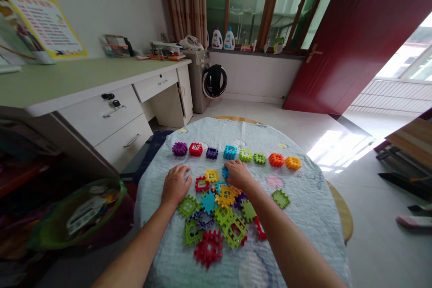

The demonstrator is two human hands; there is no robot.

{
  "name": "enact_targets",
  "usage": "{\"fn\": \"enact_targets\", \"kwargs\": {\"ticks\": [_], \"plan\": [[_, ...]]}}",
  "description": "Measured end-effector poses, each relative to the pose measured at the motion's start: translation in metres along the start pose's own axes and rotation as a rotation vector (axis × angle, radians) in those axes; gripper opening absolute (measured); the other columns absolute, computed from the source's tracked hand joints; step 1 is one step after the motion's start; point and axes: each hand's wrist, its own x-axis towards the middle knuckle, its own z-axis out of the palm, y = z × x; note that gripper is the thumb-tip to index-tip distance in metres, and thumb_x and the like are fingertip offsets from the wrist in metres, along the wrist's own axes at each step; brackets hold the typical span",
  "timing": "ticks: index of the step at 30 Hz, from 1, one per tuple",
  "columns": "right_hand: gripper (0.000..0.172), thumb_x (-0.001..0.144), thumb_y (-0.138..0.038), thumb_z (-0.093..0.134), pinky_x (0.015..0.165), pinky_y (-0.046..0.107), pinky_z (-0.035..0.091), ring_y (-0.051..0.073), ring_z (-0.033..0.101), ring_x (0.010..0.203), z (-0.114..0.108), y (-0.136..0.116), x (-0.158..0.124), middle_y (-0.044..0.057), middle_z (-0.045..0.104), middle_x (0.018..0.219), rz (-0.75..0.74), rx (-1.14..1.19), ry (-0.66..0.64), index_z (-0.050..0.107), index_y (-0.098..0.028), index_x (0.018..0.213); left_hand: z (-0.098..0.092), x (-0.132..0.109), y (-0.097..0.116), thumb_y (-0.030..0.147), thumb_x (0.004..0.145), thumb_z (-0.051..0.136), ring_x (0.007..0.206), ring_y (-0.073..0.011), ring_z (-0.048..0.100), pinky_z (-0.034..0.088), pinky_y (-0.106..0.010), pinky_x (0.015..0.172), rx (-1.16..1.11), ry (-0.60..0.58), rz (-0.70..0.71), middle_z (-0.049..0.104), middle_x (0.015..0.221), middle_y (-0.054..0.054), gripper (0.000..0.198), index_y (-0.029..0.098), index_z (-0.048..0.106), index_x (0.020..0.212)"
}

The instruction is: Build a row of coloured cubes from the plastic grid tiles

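Head view showed a round desk (313, 216) w/ a pale blue quilted cloth (189, 261) over it, filling the middle of the frame. Behind it to the left stood a long white drawer unit (111, 117), and past that a washing machine (207, 81) under the window. A dark red door (354, 31) stood open at right. A green basket (54, 229) sat on the floor left of the desk.

On the cloth, a loose pile of flat plastic blocks (219, 220) lay near the person, mixed green, red, yellow, blue, purple, many overlapping. One green block (281, 198) lay apart to the right of the pile. Beyond the pile, a row of assembled cubes (236, 155) ran left to right: purple, red, dark purple, blue, two green, two orange, set just beside each other w/ small gaps.

Left hand (175, 185) rested palm down on the cloth at the pile's left edge, fingers together and slightly curled, holding nothing visible, just beside a red block (201, 184). Right hand (239, 174) was at the pile's far edge, fingers bent down and pinching a small blue block (225, 172), which sat between the pile and the row, approx. below the blue cube.
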Motion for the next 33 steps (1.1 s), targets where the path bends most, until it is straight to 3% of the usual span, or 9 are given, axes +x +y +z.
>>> {"fn": "enact_targets", "kwargs": {"ticks": [6, 12, 17, 26, 33], "plan": [[0.050, 0.070, -0.024, 0.065, 0.087, 0.036, 0.041, 0.027, 0.053, 0.107, -0.001, 0.004, 0.004, 0.011, 0.060, 0.119, -0.001, 0.009, -0.011, 0.061, -0.021, 0.120, -0.002, 0.000, 0.001, 0.027, 0.084, 0.046, 0.110, -0.0260, 0.054, 0.042, -0.040, 0.101, -0.002, -0.008, -0.015, 0.062, 0.113, -0.011, 0.025, 0.019, 0.060, 0.103], [0.054, 0.076, -0.032, 0.065, 0.092, 0.035, 0.038, 0.026, 0.052, 0.111, -0.035, 0.021, 0.026, 0.010, 0.059, 0.122, 0.082, 0.066, 0.168, 0.054, -0.021, 0.128, -0.001, -0.001, 0.002, 0.027, 0.084, 0.047, 0.113, -0.0259, 0.053, 0.042, -0.040, 0.100, -0.013, -0.003, -0.033, 0.062, 0.114, -0.010, 0.024, 0.021, 0.059, 0.104], [0.053, 0.076, -0.030, 0.064, 0.091, 0.035, 0.037, 0.026, 0.052, 0.114, -0.053, 0.030, 0.053, 0.010, 0.060, 0.125, 0.132, 0.036, 0.173, 0.054, -0.023, 0.128, 0.002, -0.001, 0.000, 0.026, 0.083, 0.048, 0.112, -0.0254, 0.054, 0.042, -0.040, 0.100, -0.030, -0.004, -0.045, 0.062, 0.112, -0.008, 0.023, 0.023, 0.060, 0.102], [0.047, 0.075, -0.028, 0.064, 0.090, 0.039, 0.038, 0.027, 0.053, 0.112, -0.040, 0.035, 0.064, 0.010, 0.061, 0.124, 0.119, -0.001, 0.090, 0.059, -0.022, 0.121, 0.001, 0.000, 0.000, 0.026, 0.083, 0.049, 0.111, -0.0256, 0.053, 0.042, -0.040, 0.100, -0.032, -0.007, -0.046, 0.062, 0.113, -0.009, 0.023, 0.022, 0.060, 0.103], [0.066, 0.072, -0.031, 0.070, 0.094, 0.042, 0.038, 0.030, 0.050, 0.118, -0.041, 0.034, 0.061, 0.012, 0.056, 0.132, 0.122, 0.047, 0.122, 0.050, -0.021, 0.133, 0.002, -0.001, 0.000, 0.026, 0.083, 0.048, 0.113, -0.0256, 0.053, 0.042, -0.040, 0.101, -0.031, -0.005, -0.051, 0.061, 0.114, -0.009, 0.024, 0.021, 0.060, 0.103]]}}
